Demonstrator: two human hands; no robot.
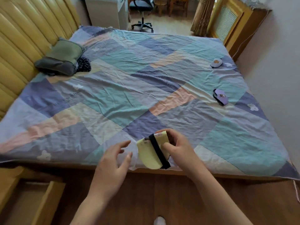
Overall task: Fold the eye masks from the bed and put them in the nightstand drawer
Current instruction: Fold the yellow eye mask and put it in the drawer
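My right hand grips a pale yellow eye mask, folded in half with its black strap wrapped around it, just above the near edge of the bed. My left hand hovers beside the mask with fingers spread and holds nothing. A purple eye mask lies on the bedspread at the right. A white eye mask lies farther back on the right. The nightstand drawer stands open at the lower left, and its inside looks bare.
The patchwork bedspread covers the bed. A green pillow and dark folded clothes rest against the yellow headboard. An office chair stands beyond the bed. Wooden floor lies under my arms.
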